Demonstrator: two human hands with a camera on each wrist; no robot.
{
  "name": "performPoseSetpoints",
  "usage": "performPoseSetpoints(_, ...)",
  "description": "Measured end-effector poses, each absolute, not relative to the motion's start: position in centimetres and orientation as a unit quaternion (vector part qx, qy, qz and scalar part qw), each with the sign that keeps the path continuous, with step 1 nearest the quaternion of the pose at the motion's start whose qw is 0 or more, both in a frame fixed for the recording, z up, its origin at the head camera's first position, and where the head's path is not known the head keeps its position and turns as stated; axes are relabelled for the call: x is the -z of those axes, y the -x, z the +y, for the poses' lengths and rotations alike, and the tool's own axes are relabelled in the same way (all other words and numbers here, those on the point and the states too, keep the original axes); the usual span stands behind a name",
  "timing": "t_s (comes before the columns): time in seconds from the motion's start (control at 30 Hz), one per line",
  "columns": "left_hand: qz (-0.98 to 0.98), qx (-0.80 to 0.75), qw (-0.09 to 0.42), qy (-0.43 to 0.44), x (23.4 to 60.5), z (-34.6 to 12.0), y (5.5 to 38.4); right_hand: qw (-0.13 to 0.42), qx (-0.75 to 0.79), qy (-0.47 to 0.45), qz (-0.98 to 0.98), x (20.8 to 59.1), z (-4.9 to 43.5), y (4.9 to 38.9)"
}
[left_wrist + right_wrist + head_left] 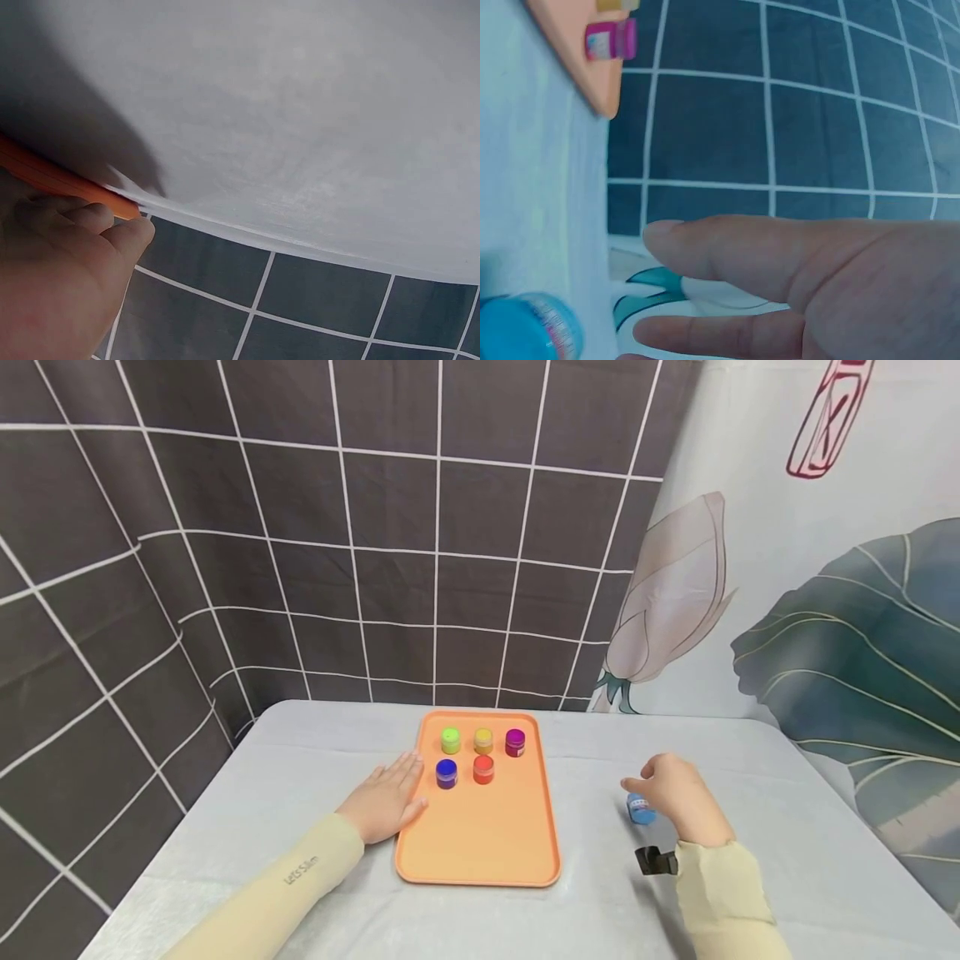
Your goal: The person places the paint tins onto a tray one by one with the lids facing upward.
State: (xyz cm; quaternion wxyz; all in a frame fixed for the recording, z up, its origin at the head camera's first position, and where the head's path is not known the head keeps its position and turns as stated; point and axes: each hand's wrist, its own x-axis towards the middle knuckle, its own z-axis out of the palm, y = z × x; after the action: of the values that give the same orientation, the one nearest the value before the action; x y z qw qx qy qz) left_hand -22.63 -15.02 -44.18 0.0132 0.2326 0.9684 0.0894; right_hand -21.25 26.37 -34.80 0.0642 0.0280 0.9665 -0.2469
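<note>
My left hand rests with straight fingers along the left edge of an orange tray, whose rim also appears beside the fingers in the left wrist view. On the tray are small paint jars: green, yellow and purple at the back, dark blue and red before them. To the right of the tray, a light blue jar is on the table. My right hand hovers just over it, thumb and fingers apart; the right wrist view shows a gap between them and that jar.
A pale cloth covers the table. Behind it and to the left hangs a dark curtain with white grid lines; a white curtain with flower and leaf prints hangs at the right. A black strap piece sticks out at the right wrist.
</note>
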Motion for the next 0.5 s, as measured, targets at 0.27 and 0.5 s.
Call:
performPoseSetpoints(0.27,0.969,-0.092,0.019,-0.23,43.8,-14.9,22.4,0.055,0.24,-0.042,0.968,36.3,27.0,21.8)
performPoseSetpoints(0.5,0.967,-0.095,0.016,-0.235,43.5,-14.9,22.2,0.067,0.247,-0.058,0.965,37.1,27.1,21.9)
